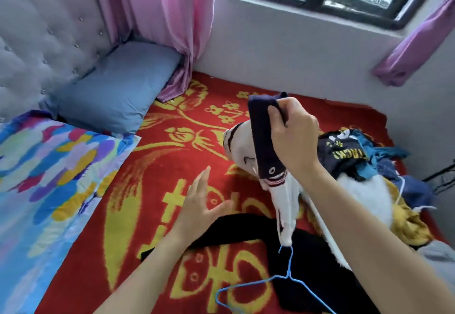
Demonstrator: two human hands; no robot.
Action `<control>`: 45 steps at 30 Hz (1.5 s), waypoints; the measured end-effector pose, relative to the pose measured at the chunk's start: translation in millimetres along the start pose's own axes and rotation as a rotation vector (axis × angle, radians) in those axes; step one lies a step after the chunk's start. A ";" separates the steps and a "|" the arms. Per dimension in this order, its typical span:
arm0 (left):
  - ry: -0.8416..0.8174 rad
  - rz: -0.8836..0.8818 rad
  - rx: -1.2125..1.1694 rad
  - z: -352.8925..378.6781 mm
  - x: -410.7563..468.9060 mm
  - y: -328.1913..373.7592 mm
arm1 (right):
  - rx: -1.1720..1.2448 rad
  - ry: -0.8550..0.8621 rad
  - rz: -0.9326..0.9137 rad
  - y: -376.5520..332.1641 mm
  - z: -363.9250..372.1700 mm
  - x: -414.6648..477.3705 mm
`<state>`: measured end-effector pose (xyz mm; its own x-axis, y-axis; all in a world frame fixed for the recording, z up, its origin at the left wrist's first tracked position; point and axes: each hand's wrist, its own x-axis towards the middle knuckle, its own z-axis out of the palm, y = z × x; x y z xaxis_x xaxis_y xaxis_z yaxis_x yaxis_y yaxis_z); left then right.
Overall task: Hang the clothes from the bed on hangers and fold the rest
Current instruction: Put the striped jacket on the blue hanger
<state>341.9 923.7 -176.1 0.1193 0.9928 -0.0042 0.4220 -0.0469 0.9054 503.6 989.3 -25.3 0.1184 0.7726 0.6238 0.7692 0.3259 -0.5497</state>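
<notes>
garment: white top with navy trim (283, 198), held up over the bed (172, 166), right of centre. Its lower end hangs just above the hanger's hook.
right hand (293, 134): clenched round the navy part at the top. My read is that it's lifted so the cloth drops free and the neck or shoulders can be found.
left hand (197, 205): released, fingers spread, holding nothing. It hovers near-left of the garment, probably about to catch or spread the cloth.
hanger (287, 276): blue wire, lying on the black garment (312, 281) at the near edge, directly under the lifted top, so easy to reach. Untouched.
pile (352, 156): unsorted clothes at right (dark shirt with yellow lettering, blue, yellow, white). It sits behind the right arm, so most of the task looks undone.
surround: blue pillow (118, 87) far left, patterned quilt (49, 178) near left, pink curtain (157, 18) beyond.
hidden: the right forearm covers part of the pile, so no item count. The hanger's near end is cut off by the frame.
unclear: garment type, since it's bunched. The white strip (320, 220) along the forearm may be part of the top or a separate cord. Can't tell if the left hand touches the bed.
</notes>
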 end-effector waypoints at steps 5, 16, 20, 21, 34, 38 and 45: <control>0.008 0.203 -0.216 -87.2 -5.5 30.7 | 0.084 -0.156 0.208 -84.2 38.4 -19.4; 0.259 0.099 -0.366 -177.0 -39.1 -11.9 | 0.349 -0.474 0.292 -156.6 91.4 -75.6; 0.349 0.083 -0.451 -201.3 -51.8 -17.2 | 0.608 -0.473 0.440 -125.7 79.2 -79.5; 0.367 0.073 -0.480 -207.9 -54.5 -18.0 | 0.528 -0.467 0.428 -110.1 77.0 -80.2; 0.528 0.166 -0.524 -271.1 -74.7 14.7 | 0.417 -0.896 1.081 -104.8 140.1 -90.6; 0.692 0.182 -0.512 -306.3 -87.0 22.1 | 0.572 -0.806 0.947 -128.2 154.3 -79.6; 0.939 0.089 -0.580 -349.5 -112.9 -13.8 | 0.699 -0.538 0.446 -172.2 114.4 -18.4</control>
<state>8.5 850.6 -39.8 -0.7048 0.6882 0.1720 -0.0689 -0.3076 0.9490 297.1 981.3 -5.8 -0.1275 0.9911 0.0390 0.1590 0.0592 -0.9855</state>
